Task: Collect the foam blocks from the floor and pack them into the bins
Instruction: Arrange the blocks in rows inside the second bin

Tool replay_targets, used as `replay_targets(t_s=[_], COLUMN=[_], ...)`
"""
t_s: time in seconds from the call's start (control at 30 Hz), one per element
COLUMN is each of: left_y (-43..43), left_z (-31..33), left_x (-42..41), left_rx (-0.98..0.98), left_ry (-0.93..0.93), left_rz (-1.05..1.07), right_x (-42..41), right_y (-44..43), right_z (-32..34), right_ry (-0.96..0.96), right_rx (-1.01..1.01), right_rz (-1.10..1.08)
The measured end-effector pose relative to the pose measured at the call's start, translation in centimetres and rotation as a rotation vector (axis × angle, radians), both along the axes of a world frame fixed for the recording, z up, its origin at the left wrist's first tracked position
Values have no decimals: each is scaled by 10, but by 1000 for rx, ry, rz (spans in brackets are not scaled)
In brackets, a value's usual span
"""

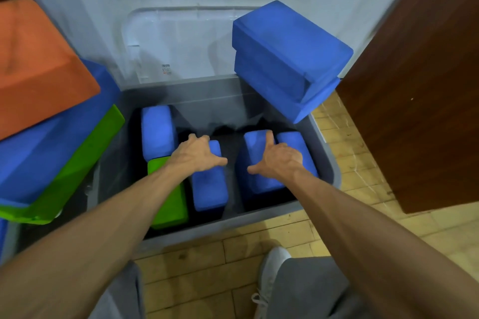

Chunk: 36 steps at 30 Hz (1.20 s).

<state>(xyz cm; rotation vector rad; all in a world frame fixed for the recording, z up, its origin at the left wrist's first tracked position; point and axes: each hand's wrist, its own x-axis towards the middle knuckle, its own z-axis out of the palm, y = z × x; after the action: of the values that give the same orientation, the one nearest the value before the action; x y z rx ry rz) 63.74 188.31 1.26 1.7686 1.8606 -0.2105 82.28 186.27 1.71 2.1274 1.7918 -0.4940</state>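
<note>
A grey bin stands on the floor against the wall. Inside it several foam blocks stand on edge. My left hand grips the top of a blue block in the middle. Beside that block is a green block, with another blue block behind it at the left. My right hand lies spread over two blue blocks at the bin's right side. Two more blue blocks sit stacked on the bin's back right corner.
At the left, a pile holds an orange block, a blue block and a green block. The clear bin lid leans on the wall. A brown wooden panel stands at the right. My shoe is on the wood floor.
</note>
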Motion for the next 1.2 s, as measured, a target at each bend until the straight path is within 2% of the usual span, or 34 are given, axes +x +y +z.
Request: replay_targets(t_s=[0.13,0.2,0.23,0.3,0.43,0.6,0.77,0.9,0.97,1.07,1.13,1.2], left_y=[-19,-24,-26,-29,-36,-36,-34,-41,-48,-56,-65,-69], left_z=[-11,-17,-19,-21,0,70,150,193,204,200,197,194], left_x=[-10,-18,-21,-25,-31,-53,-93,-137,-161,-201,-217,-221], left_rx=[66,148,176,209,270,384,577,643,740,868,780,668], left_ry=[129,236,234,137,-216,-486,-544,-720,-640,-112,129,148], left_rz=[-99,-170,-179,-164,-80,-41,20,167,180,181,268,304], right_x=[2,-1,-3,-5,-15,-67,-145,-200,-221,-239,-245,-248], right_y=[-14,-21,-23,-26,-21,1,24,26,26,24,23,24], right_z=[-4,-9,-10,-6,11,63,121,159,166,164,159,155], right_ry=[18,-1,-21,-32,46,494,872,1076,1127,1239,1313,1321], right_rx=[-14,29,62,110,135,234,232,197,105,-37,-33,44], right_rz=[-22,-14,0,26,56,59,-10,-103,-177,-250,-272,-269])
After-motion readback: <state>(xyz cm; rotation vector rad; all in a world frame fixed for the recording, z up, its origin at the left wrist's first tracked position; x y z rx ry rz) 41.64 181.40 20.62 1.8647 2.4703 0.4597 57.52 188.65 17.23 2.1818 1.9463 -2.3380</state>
